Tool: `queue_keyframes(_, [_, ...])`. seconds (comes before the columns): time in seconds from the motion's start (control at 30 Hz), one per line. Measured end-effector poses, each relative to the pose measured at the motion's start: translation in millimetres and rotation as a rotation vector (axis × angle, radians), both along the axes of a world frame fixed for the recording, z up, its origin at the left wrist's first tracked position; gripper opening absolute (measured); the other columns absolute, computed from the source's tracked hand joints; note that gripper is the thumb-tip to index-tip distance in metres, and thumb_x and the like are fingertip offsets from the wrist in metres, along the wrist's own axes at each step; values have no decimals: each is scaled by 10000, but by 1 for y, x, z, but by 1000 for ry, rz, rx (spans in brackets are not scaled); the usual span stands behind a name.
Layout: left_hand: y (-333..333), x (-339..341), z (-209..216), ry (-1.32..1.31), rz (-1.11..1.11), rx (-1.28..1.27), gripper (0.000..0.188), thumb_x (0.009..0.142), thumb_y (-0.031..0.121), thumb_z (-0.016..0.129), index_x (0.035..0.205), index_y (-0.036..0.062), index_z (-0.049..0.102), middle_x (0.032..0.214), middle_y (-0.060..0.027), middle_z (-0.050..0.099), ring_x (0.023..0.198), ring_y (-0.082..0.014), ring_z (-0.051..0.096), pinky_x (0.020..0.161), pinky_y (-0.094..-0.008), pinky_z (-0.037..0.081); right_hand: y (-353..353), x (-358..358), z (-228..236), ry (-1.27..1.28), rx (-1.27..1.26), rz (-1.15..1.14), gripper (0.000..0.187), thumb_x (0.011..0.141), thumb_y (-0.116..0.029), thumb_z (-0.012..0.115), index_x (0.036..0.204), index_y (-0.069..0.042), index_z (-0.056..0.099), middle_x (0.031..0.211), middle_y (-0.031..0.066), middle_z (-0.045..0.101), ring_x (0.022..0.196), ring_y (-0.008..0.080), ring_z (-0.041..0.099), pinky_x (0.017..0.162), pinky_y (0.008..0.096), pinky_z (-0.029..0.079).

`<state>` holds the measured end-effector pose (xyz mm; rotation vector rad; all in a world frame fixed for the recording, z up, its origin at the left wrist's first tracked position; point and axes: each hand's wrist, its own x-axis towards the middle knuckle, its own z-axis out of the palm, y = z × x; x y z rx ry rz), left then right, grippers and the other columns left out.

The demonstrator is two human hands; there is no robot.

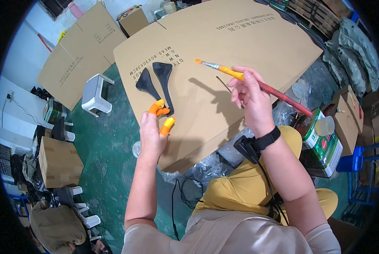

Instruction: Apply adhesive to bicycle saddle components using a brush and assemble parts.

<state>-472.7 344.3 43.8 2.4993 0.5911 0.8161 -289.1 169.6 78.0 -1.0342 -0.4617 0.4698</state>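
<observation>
A paintbrush with a red and yellow handle and orange-tinted bristles is held in my right hand. It is raised over a large cardboard sheet, bristles pointing left. A thin dark stick shows beside those fingers; whether they hold it is unclear. My left hand wears orange finger covers, with thumb and fingers apart. It is nearest the narrow ends of two black, paddle-shaped pieces, a left one and a right one, on the cardboard. Whether the fingers touch them I cannot tell.
A green and white metal can with a clear plastic cup on top stands at my right. Clear plastic bags lie under the cardboard's near edge. A white stool and a carton are at the left.
</observation>
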Motion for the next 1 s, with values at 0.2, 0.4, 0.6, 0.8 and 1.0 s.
queue_keyframes(0.2, [4,6,5,37,38,85,539,681,29,718,1178,40,509,966,-87,620,907,-289,528,815,-373,438,-27,12,0,-26,21,-105,313,958,-287,427,1096,-27,532,793,47,588,570,64,504,470,177,371])
queue_keyframes(0.4, [5,13,11,99,113,71,542,675,-5,703,1180,42,512,954,-81,621,904,-283,529,816,-364,438,-39,14,-5,1,26,-135,307,964,-275,414,1095,-25,533,786,46,584,572,65,501,469,178,372])
queue_keyframes(0.6, [-3,2,16,10,103,-329,451,836,142,618,1255,76,463,1148,-85,574,988,-206,536,862,-352,432,-51,18,-11,-4,35,-179,297,967,-272,412,1091,-30,533,785,50,590,570,65,502,460,179,370])
queue_keyframes(0.8, [-4,-5,19,-598,-400,-1468,615,947,513,269,1366,65,328,1323,-163,437,1078,-233,499,908,-381,425,-54,14,-11,-69,18,-177,258,956,-265,446,1073,-49,524,786,56,611,568,64,524,460,178,373])
queue_keyframes(1.0, [-38,3,45,-669,-632,-1660,747,901,595,284,1414,53,235,1442,-169,273,1226,-273,405,993,-430,376,-56,7,-9,-147,-25,-186,215,941,-250,477,1045,-71,534,776,48,623,573,57,537,467,170,368])
